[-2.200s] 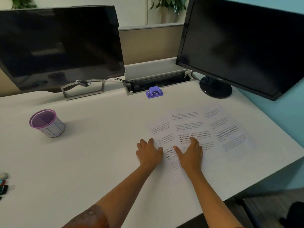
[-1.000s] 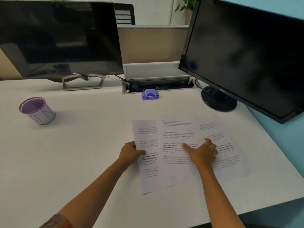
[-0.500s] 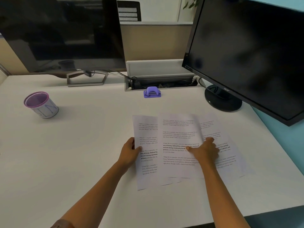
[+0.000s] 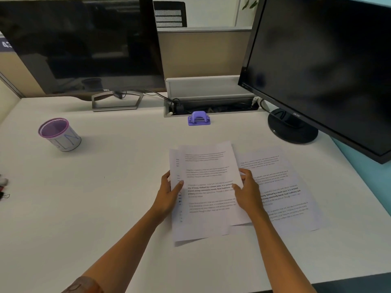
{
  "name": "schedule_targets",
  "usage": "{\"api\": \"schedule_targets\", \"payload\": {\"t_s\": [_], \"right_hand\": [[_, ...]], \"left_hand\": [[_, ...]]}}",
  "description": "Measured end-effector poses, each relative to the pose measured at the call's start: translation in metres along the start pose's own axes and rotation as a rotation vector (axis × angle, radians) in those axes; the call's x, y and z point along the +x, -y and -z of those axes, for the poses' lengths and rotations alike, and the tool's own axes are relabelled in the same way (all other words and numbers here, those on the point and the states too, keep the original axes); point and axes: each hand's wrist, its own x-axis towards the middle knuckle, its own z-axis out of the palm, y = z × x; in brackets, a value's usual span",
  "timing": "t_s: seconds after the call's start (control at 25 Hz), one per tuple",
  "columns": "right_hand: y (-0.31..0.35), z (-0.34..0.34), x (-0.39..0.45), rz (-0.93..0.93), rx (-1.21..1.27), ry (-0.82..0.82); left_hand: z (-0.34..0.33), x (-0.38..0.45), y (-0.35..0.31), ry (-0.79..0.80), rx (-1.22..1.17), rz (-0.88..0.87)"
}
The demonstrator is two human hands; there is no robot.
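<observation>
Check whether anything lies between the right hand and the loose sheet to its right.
Nothing visible does. The right hand pinches the top sheet right beside the loose sheet, whose surface lies bare.

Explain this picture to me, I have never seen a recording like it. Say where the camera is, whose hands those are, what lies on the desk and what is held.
No machine here: a person wears one camera on the head, looking down at their own arms. The left hand grips the left edge of two overlapping printed sheets; the right hand pinches the right edge of the top sheet. A third sheet lies flat to the right. On the white desk also stand a purple cup, what looks like a purple hole punch, a dark monitor and a second monitor.
</observation>
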Motion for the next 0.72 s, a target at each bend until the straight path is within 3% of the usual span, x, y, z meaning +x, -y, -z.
{"api": "schedule_targets", "payload": {"t_s": [0.2,0.36,0.52,0.72], "right_hand": [[-0.004,-0.007,-0.003,0.043,0.044,0.109],[-0.018,0.035,0.021,0.019,-0.042,-0.089],[-0.037,0.086,0.047,-0.231,-0.388,-0.231],[-0.042,0.106,0.062,-0.441,-0.564,-0.105]], "left_hand": [[0.003,0.004,0.009,0.018,0.048,-0.032],[0.005,0.006,0.014,0.025,0.078,-0.036],[0.005,0.008,0.016,0.027,0.097,-0.038],[0.005,0.01,0.017,0.021,0.129,-0.026]]}}
